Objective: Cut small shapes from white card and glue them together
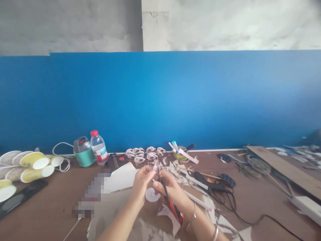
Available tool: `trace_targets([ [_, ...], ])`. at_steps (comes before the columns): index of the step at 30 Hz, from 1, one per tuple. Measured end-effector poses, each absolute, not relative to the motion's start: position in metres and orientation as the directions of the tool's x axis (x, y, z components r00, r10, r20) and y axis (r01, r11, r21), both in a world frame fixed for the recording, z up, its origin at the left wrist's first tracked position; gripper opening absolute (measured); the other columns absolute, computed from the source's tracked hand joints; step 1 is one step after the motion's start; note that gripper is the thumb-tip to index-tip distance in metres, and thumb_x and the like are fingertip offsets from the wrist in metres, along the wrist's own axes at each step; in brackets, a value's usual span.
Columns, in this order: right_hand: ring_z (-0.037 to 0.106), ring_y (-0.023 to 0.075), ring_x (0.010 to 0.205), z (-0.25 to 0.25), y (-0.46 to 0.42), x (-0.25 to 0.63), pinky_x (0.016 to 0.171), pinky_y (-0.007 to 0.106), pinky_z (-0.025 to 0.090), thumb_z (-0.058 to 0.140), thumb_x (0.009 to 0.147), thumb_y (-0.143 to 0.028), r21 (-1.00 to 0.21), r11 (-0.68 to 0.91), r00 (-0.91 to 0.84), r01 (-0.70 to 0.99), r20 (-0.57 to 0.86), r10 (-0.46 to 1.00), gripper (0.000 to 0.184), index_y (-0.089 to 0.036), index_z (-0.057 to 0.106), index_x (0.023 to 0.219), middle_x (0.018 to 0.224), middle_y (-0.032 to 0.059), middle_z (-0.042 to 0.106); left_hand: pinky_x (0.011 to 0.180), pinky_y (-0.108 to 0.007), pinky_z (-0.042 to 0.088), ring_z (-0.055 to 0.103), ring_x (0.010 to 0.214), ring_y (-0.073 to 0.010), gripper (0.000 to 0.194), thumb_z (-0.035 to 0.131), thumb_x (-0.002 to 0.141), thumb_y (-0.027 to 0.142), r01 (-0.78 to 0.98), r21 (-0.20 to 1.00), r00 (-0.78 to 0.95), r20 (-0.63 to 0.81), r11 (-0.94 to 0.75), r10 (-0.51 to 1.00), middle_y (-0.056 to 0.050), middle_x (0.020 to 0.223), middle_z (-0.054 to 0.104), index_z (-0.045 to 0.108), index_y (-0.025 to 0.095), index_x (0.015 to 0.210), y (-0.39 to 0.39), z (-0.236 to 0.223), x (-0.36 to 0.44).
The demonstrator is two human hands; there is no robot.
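Left hand (143, 180): we see it pinching a small white paper piece (154, 168) beside the scissors (174, 209).
Right hand (173, 189): we see it gripping these scissors.
Cutouts (139, 155): we find them on the worktop (60, 201), beyond both hands.

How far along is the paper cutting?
Partway, I'd judge.
Looks done: white cut-outs clustered near the blue partition.
In hand: scissors in the right hand, a small white piece at the left hand's fingertips.
Left: the white sheet beside the left hand looks largely uncut; the required count isn't visible.
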State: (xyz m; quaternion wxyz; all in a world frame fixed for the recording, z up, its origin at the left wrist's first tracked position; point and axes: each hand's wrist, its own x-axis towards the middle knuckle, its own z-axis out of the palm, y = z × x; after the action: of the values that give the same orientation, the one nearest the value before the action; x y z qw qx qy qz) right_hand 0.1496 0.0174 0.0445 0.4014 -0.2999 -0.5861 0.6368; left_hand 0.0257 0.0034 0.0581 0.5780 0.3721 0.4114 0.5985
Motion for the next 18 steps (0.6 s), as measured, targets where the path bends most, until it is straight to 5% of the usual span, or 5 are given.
trace_targets([
  [18,0.052,0.0086,0.055,0.035,0.016,0.147,0.045,0.017,0.039,0.069,0.072,-0.048,-0.985,0.05,-0.521,-0.167,0.132,0.843,0.039,-0.017,0.051,0.089,0.072,-0.0035,0.051,0.027,-0.023,0.039,0.048,0.031,-0.0113,0.02,0.061,0.073,0.032,-0.44,0.897,0.049,-0.005,0.026,0.999,0.005,0.05,0.053,0.049,0.019,0.064,0.005,0.053,0.024],
])
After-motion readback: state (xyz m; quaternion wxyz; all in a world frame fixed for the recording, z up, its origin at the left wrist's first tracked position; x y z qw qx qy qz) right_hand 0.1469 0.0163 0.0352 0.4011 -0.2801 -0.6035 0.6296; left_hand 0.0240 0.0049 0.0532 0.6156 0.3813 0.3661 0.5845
